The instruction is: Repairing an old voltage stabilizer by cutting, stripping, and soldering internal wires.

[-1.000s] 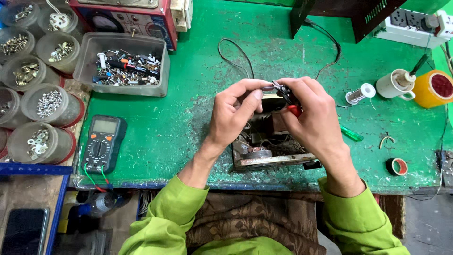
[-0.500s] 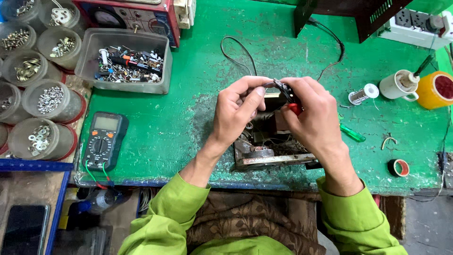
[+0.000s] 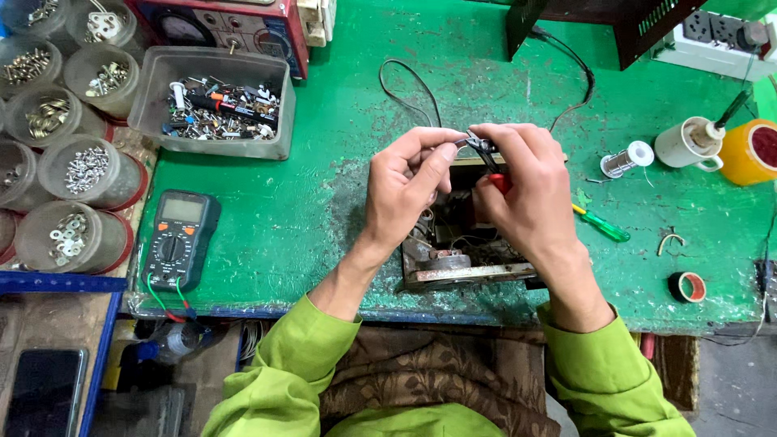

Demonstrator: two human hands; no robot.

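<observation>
Both hands barely shifted: left hand [image 3: 402, 188] grip pinched on small metal part [image 3: 461, 144], right hand [image 3: 530, 188] closed around red-handled pliers [image 3: 490, 166].

Single head-worn view, steeply down, close over green workbench [image 3: 324, 210].

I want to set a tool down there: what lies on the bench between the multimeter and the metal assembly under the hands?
In the head view, only bare, scuffed green bench top lies between the multimeter and the metal assembly.
</observation>
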